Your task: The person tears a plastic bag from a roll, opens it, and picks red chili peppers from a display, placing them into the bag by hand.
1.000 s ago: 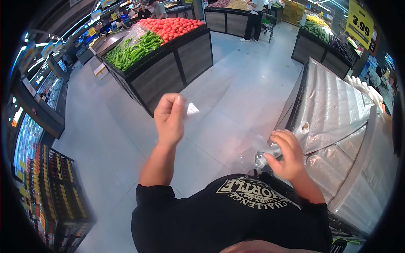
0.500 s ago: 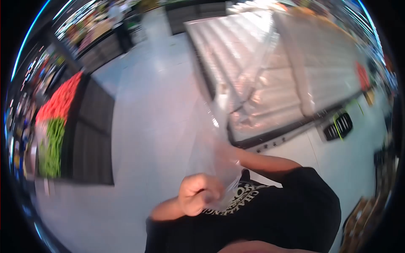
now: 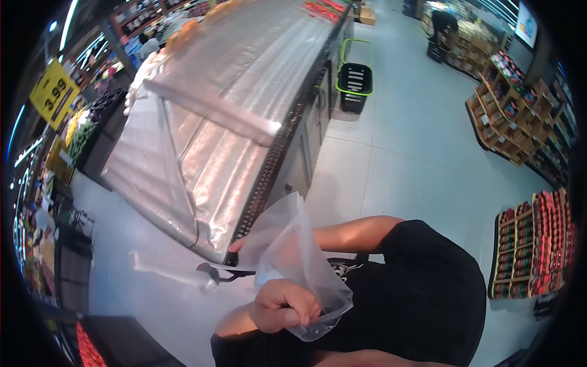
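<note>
My left hand [image 3: 284,304] is closed on a translucent plastic bag [image 3: 295,254], which hangs loosely in front of my black shirt. Its upper edge spreads upward above the fist. My right forearm passes behind the bag, and most of my right hand [image 3: 237,244] is covered by it. Only a bit of finger shows near the counter's front corner, so its grip is unclear. Just to the left, a clear plastic roll [image 3: 168,267] sits by a dark curved holder [image 3: 226,273].
A long counter [image 3: 244,104] draped in clear plastic sheeting stands ahead, a rolled length lying across it. Beyond its right side, a black basket with green trim [image 3: 354,79] rests on the floor. Wooden shelves [image 3: 510,119] and a bottle rack [image 3: 531,244] line the right. A yellow price sign [image 3: 54,92] hangs left.
My view has swung to the right, shifting the covered counter leftward and bringing the bottle rack into sight. The bag stays in my left fist, and my right hand has reached farther out behind it.
</note>
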